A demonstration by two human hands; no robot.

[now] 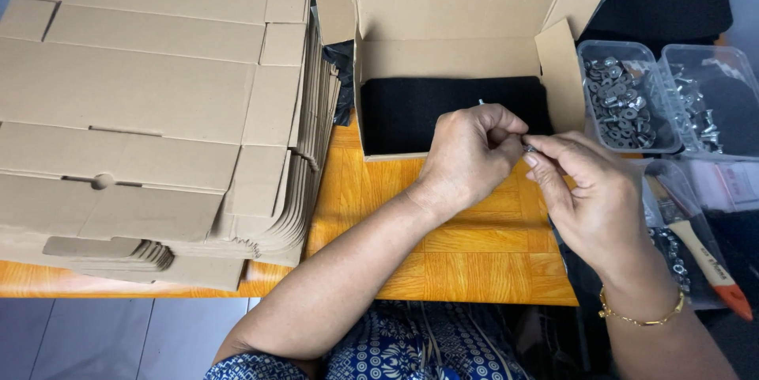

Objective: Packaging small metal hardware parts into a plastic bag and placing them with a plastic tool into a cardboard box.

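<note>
My left hand (pixel 466 155) and my right hand (pixel 585 190) meet just in front of an open cardboard box (pixel 458 56). Between their fingertips they pinch a small metal piece (pixel 528 147), too small to tell apart clearly. The box stands on the orange table (pixel 474 253) with its lid raised, and a black pad (pixel 411 111) lines its floor. A thin metal bit (pixel 481 101) shows on the pad behind my left hand. My right wrist wears a gold bracelet (pixel 639 317).
A tall stack of flat cardboard blanks (pixel 150 111) fills the left of the table. Two clear plastic tubs of metal screws and fittings (pixel 621 95) (pixel 704 103) sit at the right. A wooden-handled brush (pixel 700 253) lies in a clear bag near my right forearm.
</note>
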